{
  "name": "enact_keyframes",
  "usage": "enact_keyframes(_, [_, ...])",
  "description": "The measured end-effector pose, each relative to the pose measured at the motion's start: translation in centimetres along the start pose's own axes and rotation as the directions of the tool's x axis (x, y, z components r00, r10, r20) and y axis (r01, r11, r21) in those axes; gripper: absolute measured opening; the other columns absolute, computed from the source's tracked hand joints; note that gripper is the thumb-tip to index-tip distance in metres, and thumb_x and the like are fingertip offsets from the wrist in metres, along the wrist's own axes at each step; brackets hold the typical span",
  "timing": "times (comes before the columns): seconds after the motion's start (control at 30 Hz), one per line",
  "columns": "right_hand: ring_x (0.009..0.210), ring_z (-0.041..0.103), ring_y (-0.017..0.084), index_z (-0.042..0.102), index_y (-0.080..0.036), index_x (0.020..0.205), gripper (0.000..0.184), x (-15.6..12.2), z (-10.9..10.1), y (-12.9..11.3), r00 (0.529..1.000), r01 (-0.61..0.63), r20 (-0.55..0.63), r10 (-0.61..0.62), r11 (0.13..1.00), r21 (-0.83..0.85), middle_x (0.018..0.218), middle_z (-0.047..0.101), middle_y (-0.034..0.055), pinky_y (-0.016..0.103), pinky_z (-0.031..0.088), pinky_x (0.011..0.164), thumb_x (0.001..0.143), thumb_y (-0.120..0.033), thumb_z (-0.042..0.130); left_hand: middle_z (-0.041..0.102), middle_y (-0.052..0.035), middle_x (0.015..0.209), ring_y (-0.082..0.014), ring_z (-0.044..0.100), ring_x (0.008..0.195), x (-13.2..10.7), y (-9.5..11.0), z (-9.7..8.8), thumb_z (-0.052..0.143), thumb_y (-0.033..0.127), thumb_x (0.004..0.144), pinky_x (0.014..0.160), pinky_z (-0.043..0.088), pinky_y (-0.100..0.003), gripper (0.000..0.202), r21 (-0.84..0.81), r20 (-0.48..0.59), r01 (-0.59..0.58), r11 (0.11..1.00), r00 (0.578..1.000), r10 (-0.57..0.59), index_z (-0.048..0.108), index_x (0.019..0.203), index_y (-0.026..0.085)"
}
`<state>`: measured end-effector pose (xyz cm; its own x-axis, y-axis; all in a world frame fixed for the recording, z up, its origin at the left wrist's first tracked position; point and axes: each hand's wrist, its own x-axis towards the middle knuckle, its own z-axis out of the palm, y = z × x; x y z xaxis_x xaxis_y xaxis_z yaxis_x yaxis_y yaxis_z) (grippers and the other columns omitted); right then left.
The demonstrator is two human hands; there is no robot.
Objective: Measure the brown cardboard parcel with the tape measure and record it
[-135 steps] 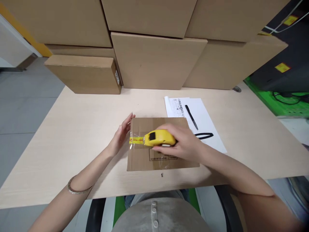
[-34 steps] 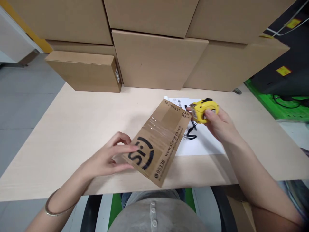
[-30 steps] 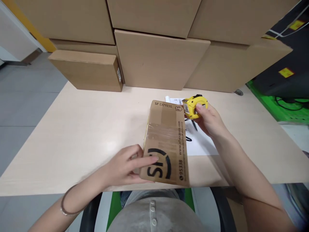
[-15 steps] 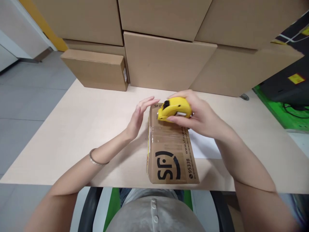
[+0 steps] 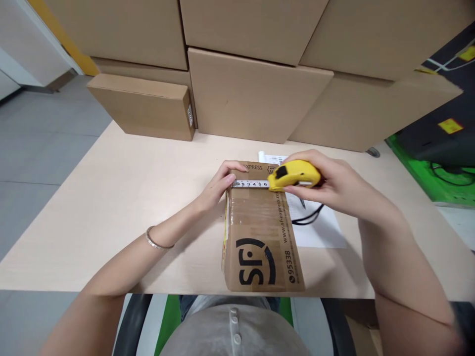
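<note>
A brown cardboard parcel box (image 5: 260, 217) with black SF lettering and clear tape lies on the table in front of me. My right hand (image 5: 339, 185) grips a yellow tape measure (image 5: 299, 173) over the box's right side. Its white blade (image 5: 252, 184) runs out leftward across the box top, with numbers up to 6 showing. At the left edge of the box, my left hand (image 5: 218, 185) is closed on the blade's end with the thumb, its other fingers resting by the box corner. A black wrist strap (image 5: 311, 216) hangs below the tape measure.
White paper (image 5: 326, 235) lies under and right of the box, with part of a pen (image 5: 303, 202) on it. A smaller closed carton (image 5: 144, 109) stands at the back left. Large cartons (image 5: 256, 99) form a wall behind the table (image 5: 122, 212).
My right hand has moved right with the tape measure, drawing the blade out across the box. My left hand has closed from outstretched fingers onto the blade's end.
</note>
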<state>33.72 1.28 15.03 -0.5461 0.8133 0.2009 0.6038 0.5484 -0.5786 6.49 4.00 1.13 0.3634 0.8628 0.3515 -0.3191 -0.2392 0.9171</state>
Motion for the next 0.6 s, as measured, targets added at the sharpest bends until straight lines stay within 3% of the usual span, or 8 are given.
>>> enact_keyframes(0.2, [0.088,0.070,0.023,0.067,-0.033,0.119,0.036,-3.3,-0.9,2.2,0.989,-0.128,-0.063,0.132,0.990,0.066,0.110,0.072,0.0031,0.036,0.057,0.074,0.089,-0.045,0.081,0.063,-0.0041,0.129,-0.0283,0.058,0.127,0.1,-0.1,-0.3,0.058,0.054,0.101,0.110,0.047,-0.047,0.029,0.033,0.044,-0.026,0.999,0.999,0.025,0.069,0.121,0.037])
enact_keyframes(0.4, [0.088,0.070,0.023,0.066,-0.032,0.117,0.033,-2.8,-0.3,1.5,0.991,-0.110,-0.063,0.116,0.989,0.101,0.110,0.072,0.0033,0.036,0.056,0.074,0.090,-0.048,0.078,0.066,-0.0052,0.125,-0.0283,0.059,0.124,0.3,-0.3,-0.7,0.060,0.059,0.100,0.113,0.045,-0.048,0.033,0.087,0.021,-0.077,0.993,0.997,0.075,0.070,0.121,0.036])
enact_keyframes(0.6, [0.077,0.069,0.023,0.067,-0.029,0.109,0.033,-2.5,-1.1,0.4,0.990,-0.120,-0.065,0.121,0.992,0.029,0.098,0.074,0.0027,0.035,0.053,0.065,0.088,-0.053,0.079,0.067,-0.0028,0.125,-0.0273,0.061,0.122,0.4,0.2,-0.3,0.065,0.056,0.096,0.109,0.047,-0.046,0.029,0.006,0.026,-0.002,1.000,1.000,0.002,0.072,0.115,0.035])
